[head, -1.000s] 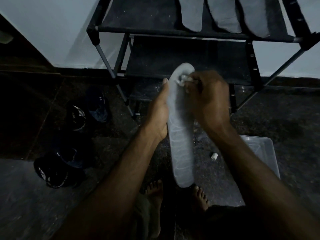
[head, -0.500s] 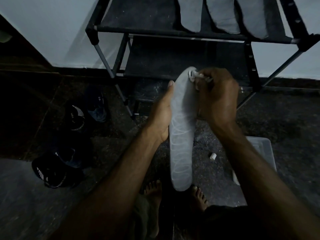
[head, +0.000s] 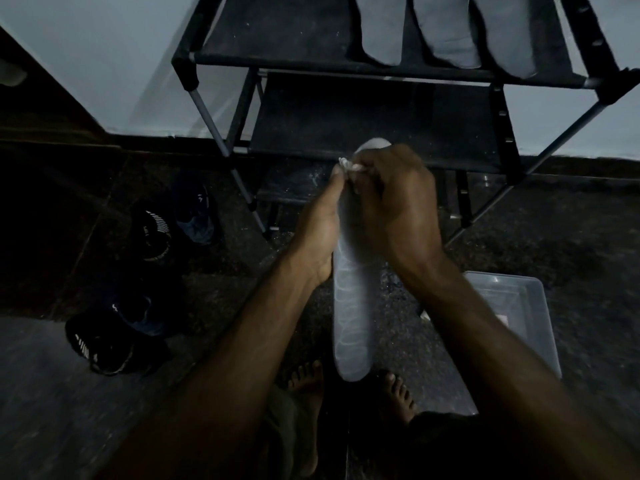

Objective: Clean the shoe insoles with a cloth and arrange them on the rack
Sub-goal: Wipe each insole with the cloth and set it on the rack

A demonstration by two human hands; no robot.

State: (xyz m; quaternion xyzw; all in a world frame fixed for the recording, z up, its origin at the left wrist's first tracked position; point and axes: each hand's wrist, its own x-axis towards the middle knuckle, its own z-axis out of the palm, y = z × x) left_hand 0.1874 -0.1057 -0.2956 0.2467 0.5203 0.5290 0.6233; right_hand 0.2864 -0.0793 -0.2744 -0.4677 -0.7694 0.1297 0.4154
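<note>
A pale grey insole [head: 351,317] with a wavy pattern stands almost upright in front of me, above my bare feet. My left hand [head: 318,230] holds it along its left edge, thumb pointing up its front. My right hand [head: 391,206] grips a small white cloth [head: 348,165] and presses it against the upper part of the insole, near the toe end. Three grey insoles [head: 446,32] lie side by side on the top shelf of the black shoe rack [head: 311,64].
Dark sneakers [head: 104,337] and another pair [head: 162,230] sit on the floor at the left. A clear plastic tub [head: 519,306] stands on the floor at the right, under my right forearm. The rack's lower shelf [head: 346,126] is right behind the held insole.
My right hand with the cloth has slid left and slightly down across the top of the insole. The insole and my left hand stay roughly in place.
</note>
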